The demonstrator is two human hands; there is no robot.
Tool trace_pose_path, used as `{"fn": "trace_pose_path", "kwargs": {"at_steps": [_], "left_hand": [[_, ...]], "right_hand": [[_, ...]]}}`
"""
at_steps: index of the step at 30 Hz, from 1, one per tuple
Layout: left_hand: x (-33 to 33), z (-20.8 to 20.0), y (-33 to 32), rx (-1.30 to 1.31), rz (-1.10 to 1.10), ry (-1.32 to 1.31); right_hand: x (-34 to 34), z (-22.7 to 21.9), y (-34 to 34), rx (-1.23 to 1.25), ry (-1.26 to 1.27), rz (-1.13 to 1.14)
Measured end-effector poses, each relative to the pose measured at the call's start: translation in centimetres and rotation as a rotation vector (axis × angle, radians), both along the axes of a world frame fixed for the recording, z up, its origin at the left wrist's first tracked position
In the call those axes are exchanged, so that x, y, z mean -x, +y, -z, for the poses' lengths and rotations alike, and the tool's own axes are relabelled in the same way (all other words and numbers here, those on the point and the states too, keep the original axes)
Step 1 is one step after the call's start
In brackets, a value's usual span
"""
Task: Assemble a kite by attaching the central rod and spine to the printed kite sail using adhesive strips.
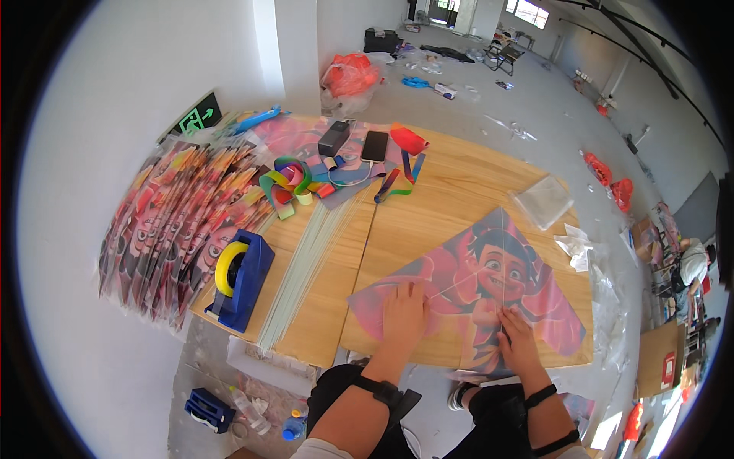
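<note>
A kite [459,264] printed with a cartoon figure lies spread on the wooden table before me. Thin rods run across it and down its middle. My left hand [404,310] rests flat on the kite's left wing, fingers stretched out. Close to the lower middle, my right hand [518,336] has its fingers bent together at the central rod, gripping the kite there; the fingertips are partly hidden. Left of the kite lies a bundle of thin pale sticks [310,268]. Beside them stands a blue tape dispenser [256,287] with a yellow roll.
Packed kites [180,229] are piled at the table's left. Toward the back lie rainbow ribbons [287,183], a phone [375,147] and a dark box [334,138]. Clear plastic bags [544,202] sit at the right edge. Below, another dispenser [209,411] is on the floor.
</note>
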State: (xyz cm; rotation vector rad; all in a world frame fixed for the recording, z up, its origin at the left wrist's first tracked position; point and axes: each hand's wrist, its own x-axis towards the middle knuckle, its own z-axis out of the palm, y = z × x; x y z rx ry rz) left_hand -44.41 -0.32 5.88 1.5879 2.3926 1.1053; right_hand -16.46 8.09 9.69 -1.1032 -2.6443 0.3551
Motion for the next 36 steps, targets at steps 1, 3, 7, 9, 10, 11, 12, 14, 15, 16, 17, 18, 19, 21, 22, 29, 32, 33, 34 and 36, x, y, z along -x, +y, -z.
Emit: {"fn": "trace_pose_path", "kwargs": {"at_steps": [1,3,7,9,10,11,12,14,15,16,17,18,19,21,22,29,32,33,34,36], "left_hand": [[-0.6,-0.9,-0.1,-0.007,-0.059,0.085],[-2.9,-2.5,-1.3,0.018,0.033,0.163],[-6.2,-1.3,-3.4,0.151,0.135,0.228],[-6.3,-1.4,-2.9,0.185,0.133,0.226],[-6.4,-1.4,-2.7,0.223,0.126,0.228],[-6.4,-0.9,-2.5,0.224,0.131,0.224],[-6.2,-0.7,-2.5,0.227,0.116,0.201],[-5.8,-0.7,-3.1,0.235,0.101,0.177],[-5.5,-0.9,-3.4,0.281,0.103,0.198],[-5.1,-0.8,-3.7,0.332,0.099,0.221],[-5.0,-0.7,-3.8,0.331,0.103,0.219],[-5.1,-0.6,-3.9,0.34,0.114,0.19],[-5.1,-0.5,-3.9,0.349,0.123,0.161],[-4.8,-0.6,-4.1,0.357,0.116,0.156],[-4.7,-0.6,-4.2,0.363,0.108,0.152],[-3.0,0.2,-3.6,0.255,0.042,0.121],[-2.4,0.1,-3.5,0.284,0.039,0.126],[-2.3,0.0,-3.5,0.273,0.038,0.116],[-2.1,-0.1,-3.5,0.263,0.037,0.107],[-1.4,-0.3,-3.0,0.254,0.034,0.125]], "right_hand": [[-0.4,0.1,0.3,-0.004,-0.006,0.0],[-0.5,0.3,0.5,-0.013,-0.012,0.006],[0.8,0.3,0.3,-0.045,0.077,0.008],[1.8,0.5,0.4,-0.096,0.103,0.023],[2.5,0.7,0.5,-0.085,0.152,0.013],[3.3,0.9,0.5,-0.071,0.201,0.002],[4.8,0.1,0.0,-0.08,0.196,0.005],[8.5,-1.2,-0.7,0.224,0.251,0.059],[10.0,-0.9,-0.5,0.226,0.249,0.065],[11.6,0.0,-0.1,0.243,0.263,0.014],[12.9,0.4,0.3,0.25,0.276,-0.032],[14.0,0.4,0.8,0.246,0.273,-0.024],[15.0,0.3,1.2,0.132,0.231,-0.119],[16.2,0.7,1.8,0.024,0.189,-0.218],[16.6,0.8,1.9,0.022,0.181,-0.265],[17.9,1.6,1.8,0.132,0.235,-0.257],[18.4,2.2,2.3,0.185,0.289,-0.211],[18.5,2.3,2.3,0.188,0.288,-0.211],[18.6,2.4,2.2,0.19,0.305,-0.189],[18.8,2.7,2.1,0.197,0.322,-0.167]]}}
